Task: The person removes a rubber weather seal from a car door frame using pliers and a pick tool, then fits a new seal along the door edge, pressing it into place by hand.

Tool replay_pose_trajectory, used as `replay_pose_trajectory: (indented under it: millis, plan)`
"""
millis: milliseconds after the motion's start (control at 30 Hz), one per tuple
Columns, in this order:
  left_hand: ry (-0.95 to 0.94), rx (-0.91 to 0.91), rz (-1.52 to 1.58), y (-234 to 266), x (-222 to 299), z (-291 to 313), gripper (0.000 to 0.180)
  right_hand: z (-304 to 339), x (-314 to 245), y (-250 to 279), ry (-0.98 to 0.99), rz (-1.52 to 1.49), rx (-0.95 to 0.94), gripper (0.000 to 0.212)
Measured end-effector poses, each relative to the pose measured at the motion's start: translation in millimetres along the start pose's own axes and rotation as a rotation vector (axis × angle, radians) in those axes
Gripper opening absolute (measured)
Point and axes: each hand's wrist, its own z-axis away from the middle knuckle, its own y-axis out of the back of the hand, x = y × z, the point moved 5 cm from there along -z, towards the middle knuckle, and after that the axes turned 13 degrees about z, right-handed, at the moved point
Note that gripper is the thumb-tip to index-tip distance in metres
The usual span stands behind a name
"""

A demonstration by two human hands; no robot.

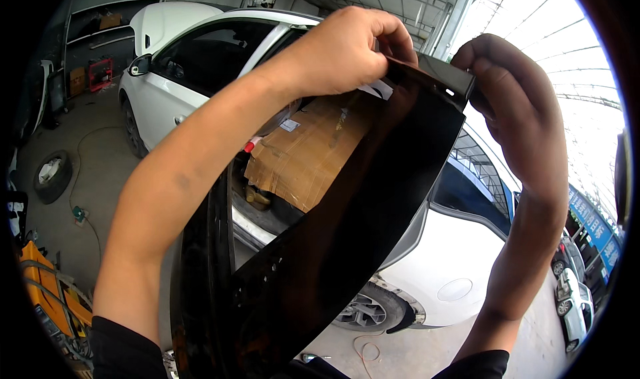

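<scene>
A glossy black car door frame (pixel 373 199) stands upright in front of me, rising from the lower left to a top corner at the upper right. Along that top corner sits a dark strip (pixel 445 74) with a small slot near its end. My left hand (pixel 357 49) is closed over the strip's left part, fingers curled down behind it. With bent fingers and thumb, my right hand (pixel 510 92) pinches the strip's right end at the corner. The fingertips of both hands are partly hidden. Small holes dot the frame lower down.
Behind the frame stands a white car (pixel 460 266) with its side open and a cardboard sheet (pixel 313 152) inside. On the floor at left lie a loose tire (pixel 53 177) and a cable. Yellow equipment (pixel 50 286) with hoses stands at the lower left.
</scene>
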Motion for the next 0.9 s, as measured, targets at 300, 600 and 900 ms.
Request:
replay_pose_trajectory:
  millis: [300,600,900]
  plan:
    - [0.032,-0.013,0.002,1.6,-7.8,-3.1,0.029,4.0,3.5,0.8,-0.106,-0.028,0.018,0.025]
    - [0.203,-0.062,0.164,-4.0,1.4,-5.9,0.026,8.7,8.5,-0.2,-0.051,-0.045,0.093,0.026]
    - [0.094,-0.062,0.041,-0.7,-2.2,-4.9,0.023,11.1,4.1,-1.0,0.041,-0.107,0.118,0.022]
